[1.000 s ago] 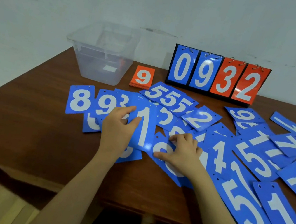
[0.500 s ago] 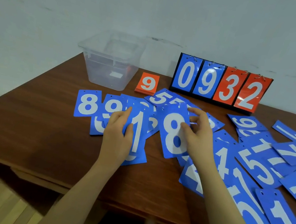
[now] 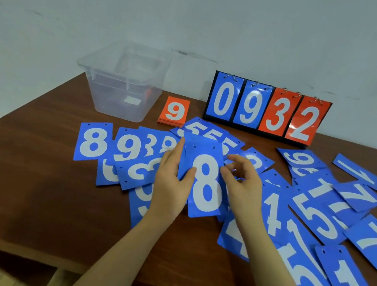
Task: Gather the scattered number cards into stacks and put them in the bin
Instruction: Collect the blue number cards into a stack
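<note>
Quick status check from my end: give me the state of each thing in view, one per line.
Left hand: holding the stack of blue cards, thumb on its face.
Right hand: fingers at the stack's right edge.
Stack of blue cards: held, an 8 on top.
Clear bin: upright, lid off, contents unclear.
Orange stack: squared up beside the bin, 9 on top.
Scoreboard: standing, reads 0932.
Loose blue cards: scattered, overlapping on the table.

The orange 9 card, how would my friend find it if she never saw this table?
Look at the back of the wooden table, between the clear plastic bin and the standing scoreboard. The orange 9 card lies flat there, topping a small neat stack. It is the only orange card lying on the table; all the scattered ones are blue.
</note>
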`<state>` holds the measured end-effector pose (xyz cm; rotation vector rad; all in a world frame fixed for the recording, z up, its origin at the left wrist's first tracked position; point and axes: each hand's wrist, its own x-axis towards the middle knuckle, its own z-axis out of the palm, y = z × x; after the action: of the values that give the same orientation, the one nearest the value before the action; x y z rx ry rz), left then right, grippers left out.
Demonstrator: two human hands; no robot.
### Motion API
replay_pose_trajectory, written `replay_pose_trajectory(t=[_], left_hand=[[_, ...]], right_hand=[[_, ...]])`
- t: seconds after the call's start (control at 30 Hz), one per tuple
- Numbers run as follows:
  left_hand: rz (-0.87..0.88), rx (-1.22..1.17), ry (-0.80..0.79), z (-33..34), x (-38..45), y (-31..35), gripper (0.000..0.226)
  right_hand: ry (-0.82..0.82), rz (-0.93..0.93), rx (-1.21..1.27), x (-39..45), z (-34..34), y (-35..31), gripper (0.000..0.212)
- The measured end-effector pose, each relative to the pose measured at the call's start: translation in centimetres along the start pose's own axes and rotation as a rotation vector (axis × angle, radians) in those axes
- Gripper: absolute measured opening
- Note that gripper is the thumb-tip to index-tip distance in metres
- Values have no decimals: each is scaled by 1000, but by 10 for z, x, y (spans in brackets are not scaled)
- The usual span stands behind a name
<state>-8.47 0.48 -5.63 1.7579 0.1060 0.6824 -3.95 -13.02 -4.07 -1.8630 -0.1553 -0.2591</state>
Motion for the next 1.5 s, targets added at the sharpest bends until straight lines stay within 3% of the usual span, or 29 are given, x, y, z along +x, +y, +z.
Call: replay_pose_trajectory(t=[0.13,0.3,0.47,0.57,0.7,0.87,1.0,1.13,1.37,1.5], left_hand=[[-167,-100,2,16,19,1,48],[-118,32,34,39,44,0,41],[-65,81,41,60,65,-6,39],[-2,117,49,68,73,-12,37],[99,173,46,73,77,-21,38],[183,255,40,69,75,-25,41],[129,314,80,63,70,-22,42],[32,346,52,55,62,-11,44],[86,249,-12,33,47,1,44],[110,162,-91,29,29,8,42]], right_hand=[[80,69,-189,33,-30,25,22],[114,199,-478,82,-59,60,43],[-13,354,-819,119,-67,67,80],[-126,390,-905,128,-66,75,87],[-65,375,-779,131,-64,79,77],[17,156,-426,121,-63,66,28],[160,-9,-233,103,-61,43,35],[260,-8,92,81,-60,17,32],[169,1,213,42,-66,-2,29],[54,15,129,21,-54,2,31]])
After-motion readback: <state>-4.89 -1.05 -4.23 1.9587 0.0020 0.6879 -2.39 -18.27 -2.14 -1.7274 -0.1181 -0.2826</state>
